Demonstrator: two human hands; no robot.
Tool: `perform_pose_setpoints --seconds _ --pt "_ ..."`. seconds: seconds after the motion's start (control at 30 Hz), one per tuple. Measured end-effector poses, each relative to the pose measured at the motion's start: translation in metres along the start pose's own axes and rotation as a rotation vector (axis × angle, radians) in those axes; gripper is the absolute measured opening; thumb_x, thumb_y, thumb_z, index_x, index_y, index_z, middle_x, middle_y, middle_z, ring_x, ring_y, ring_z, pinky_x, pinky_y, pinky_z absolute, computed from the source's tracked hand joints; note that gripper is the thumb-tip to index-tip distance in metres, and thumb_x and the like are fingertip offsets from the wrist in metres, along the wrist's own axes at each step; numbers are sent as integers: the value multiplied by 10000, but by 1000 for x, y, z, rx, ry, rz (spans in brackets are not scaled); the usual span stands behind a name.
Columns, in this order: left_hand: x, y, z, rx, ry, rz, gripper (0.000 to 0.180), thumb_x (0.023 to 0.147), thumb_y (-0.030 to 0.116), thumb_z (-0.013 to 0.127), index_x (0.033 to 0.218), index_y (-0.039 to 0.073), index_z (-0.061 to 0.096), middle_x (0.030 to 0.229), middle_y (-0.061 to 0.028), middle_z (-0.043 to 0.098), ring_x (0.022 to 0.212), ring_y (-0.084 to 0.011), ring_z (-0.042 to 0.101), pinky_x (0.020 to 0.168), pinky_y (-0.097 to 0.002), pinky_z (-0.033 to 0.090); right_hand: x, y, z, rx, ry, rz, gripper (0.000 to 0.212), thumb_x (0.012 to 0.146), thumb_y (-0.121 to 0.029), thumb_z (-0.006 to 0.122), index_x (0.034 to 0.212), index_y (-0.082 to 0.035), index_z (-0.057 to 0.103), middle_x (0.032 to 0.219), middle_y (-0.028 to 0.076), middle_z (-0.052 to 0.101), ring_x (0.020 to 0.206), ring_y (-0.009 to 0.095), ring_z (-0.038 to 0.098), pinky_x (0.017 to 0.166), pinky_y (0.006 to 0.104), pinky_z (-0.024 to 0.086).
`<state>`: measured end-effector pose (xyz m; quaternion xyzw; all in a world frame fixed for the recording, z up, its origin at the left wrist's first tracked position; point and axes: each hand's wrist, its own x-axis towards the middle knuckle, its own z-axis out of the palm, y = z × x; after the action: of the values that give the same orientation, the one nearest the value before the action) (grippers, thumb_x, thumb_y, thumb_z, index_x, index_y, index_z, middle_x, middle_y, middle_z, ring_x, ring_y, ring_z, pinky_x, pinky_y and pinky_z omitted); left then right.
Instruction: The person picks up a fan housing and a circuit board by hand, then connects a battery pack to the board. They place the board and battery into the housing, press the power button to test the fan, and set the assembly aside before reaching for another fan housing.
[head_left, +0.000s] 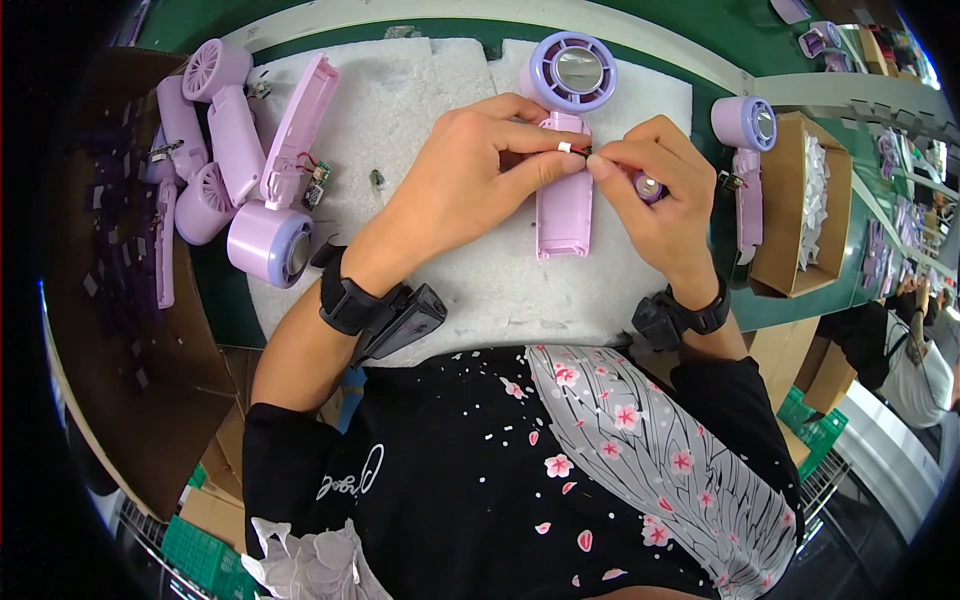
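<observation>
Item: your left hand (480,165), thumb and fingers pinched on a small white plastic connector (566,147).
Item: your right hand (660,180), thumb and forefinger brought together at the thin red and black wires (581,152) beside that connector; a short purple cylinder with a shiny metal end (649,187) sits within its curled fingers. Whether the fingertips clasp the wires firmly, you cannot tell.
Item: one pink plastic handheld fan with a round lilac-rimmed head (570,72), lying on the white foam mat (450,300) in front of you, head away from you, its open trough-like handle (563,220) pointing toward you, beneath and between your hands.
To your left: a pink fan with a raised, open handle (270,240), a small green circuit board (317,186) wired beside it; farther left, several more pink fans.
To your right: another pink fan (742,125), next to a brown cardboard box (772,235) containing white pieces (815,200).
</observation>
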<state>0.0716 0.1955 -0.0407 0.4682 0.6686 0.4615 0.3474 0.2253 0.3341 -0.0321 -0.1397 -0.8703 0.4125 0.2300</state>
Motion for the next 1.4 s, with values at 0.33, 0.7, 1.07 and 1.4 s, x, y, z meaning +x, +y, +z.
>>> perform_pose_setpoints --seconds 0.33,0.7,1.07,1.4 --pt "0 -1 -9 -12 -93 33 347 878 24 639 1217 88 674 1128 -112 598 936 -178 611 832 -277 489 -3 0 7 -127 -106 -132 90 721 -8 743 776 -31 677 718 58 571 574 189 568 500 299 427" --pt "1 -2 -10 23 -93 21 373 852 28 671 1209 135 688 1177 -122 602 891 -165 617 791 -265 496 -8 -3 12 -125 -133 -93 81 723 -14 732 758 -29 661 715 68 561 576 214 561 509 307 429" --pt "2 0 -11 9 -99 -15 375 842 13 671 1199 127 693 1180 -119 605 892 -155 615 786 -258 498 -8 -3 13 -122 -144 -86 80 728 -23 735 757 -22 660 712 73 558 576 220 559 516 313 432" --pt "1 -6 -10 4 -89 56 368 861 -8 635 1210 99 680 1178 -134 594 890 -171 614 789 -265 498 -9 -5 16 -129 -102 -98 83 722 -24 744 773 -20 679 710 71 562 564 207 558 500 304 426"
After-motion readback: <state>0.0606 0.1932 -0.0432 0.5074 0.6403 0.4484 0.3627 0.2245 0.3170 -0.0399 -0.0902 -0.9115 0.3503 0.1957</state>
